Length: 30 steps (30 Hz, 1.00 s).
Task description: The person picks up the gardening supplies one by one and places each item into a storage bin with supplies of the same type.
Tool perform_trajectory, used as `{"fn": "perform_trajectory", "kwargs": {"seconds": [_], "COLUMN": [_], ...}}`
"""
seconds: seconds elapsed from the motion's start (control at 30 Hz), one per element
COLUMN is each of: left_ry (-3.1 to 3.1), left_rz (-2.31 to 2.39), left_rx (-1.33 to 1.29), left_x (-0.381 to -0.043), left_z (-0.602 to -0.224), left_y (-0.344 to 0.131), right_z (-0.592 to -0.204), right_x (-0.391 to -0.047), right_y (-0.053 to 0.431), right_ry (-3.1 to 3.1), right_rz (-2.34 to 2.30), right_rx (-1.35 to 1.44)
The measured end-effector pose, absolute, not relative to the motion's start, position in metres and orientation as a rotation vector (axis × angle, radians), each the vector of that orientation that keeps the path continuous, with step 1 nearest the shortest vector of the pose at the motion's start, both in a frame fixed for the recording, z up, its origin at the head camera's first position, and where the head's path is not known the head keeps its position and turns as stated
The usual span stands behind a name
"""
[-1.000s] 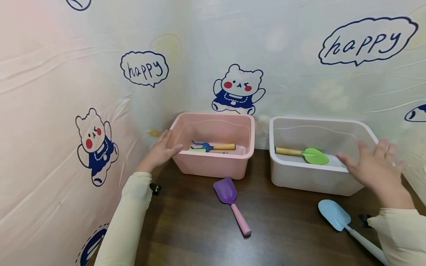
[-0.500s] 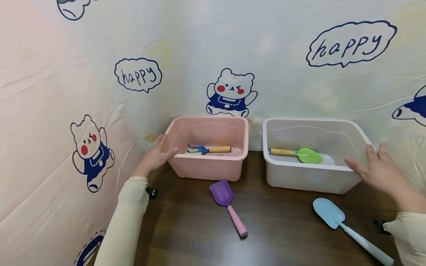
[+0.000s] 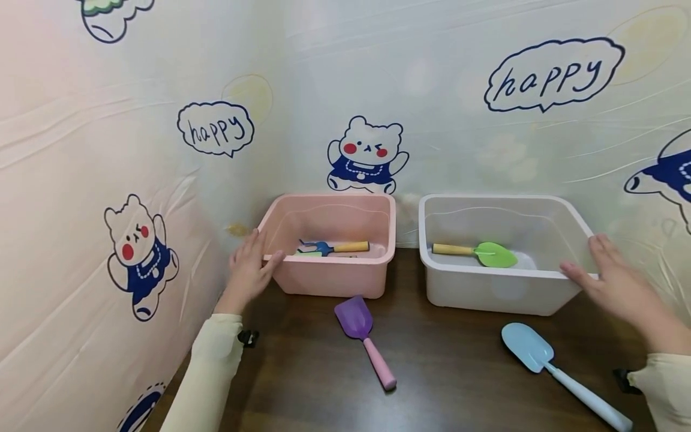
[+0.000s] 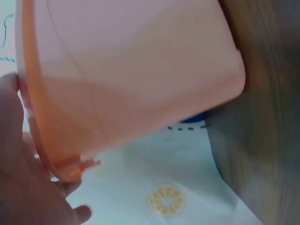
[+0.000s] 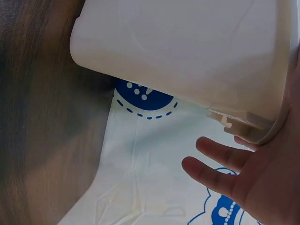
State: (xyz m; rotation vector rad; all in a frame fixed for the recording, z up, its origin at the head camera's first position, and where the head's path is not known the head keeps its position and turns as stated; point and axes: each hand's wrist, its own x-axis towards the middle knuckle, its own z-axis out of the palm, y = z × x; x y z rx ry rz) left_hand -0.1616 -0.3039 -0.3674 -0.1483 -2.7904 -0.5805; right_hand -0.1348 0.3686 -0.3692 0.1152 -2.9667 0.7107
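Head view: touching the pink bin [image 3: 329, 281] and, only just reached, the white bin [image 3: 486, 291], side by side on the worktop [image 3: 442, 366], at their outer rims, with left hand [image 3: 245, 275] and right hand [image 3: 621, 288] well apart, unclenched, apparently steadying both

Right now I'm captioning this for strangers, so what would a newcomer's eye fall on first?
Probably the pink bin on the left and the white bin on the right, with the left hand and right hand at their outer ends. Next, likely, on the table, the purple shovel in front of the pink bin and the blue trowel in front of the white one.
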Motion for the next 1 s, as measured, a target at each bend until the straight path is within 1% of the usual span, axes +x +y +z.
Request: {"fn": "perform_trajectory", "kwargs": {"seconds": [0.2,0.43,0.53,0.8,1.0], "left_ry": [-2.496,-2.231,-2.193,-2.123,-2.262], "left_rz": [-0.634,-0.701,-0.73,-0.773,-0.688], "left_rx": [-0.22,-0.449,-0.509,-0.57,-0.774], "left_x": [-0.149,-0.138,-0.131,-0.119,-0.104], "left_z": [-0.381,-0.406,-0.416,-0.439,-0.452], "left_y": [-0.282,-0.268,-0.263,-0.245,-0.218], "right_z": [-0.37,-0.372,-0.373,-0.377,-0.377], "right_x": [-0.135,-0.135,-0.135,-0.135,-0.137], "right_y": [0.368,0.368,0.369,0.371,0.369], "right_ry": [-2.962,-2.938,-2.926,-2.896,-2.899], "right_rz": [0.733,0.745,0.744,0.768,0.773], "right_rx": [0.088,0.075,0.081,0.082,0.071]}}
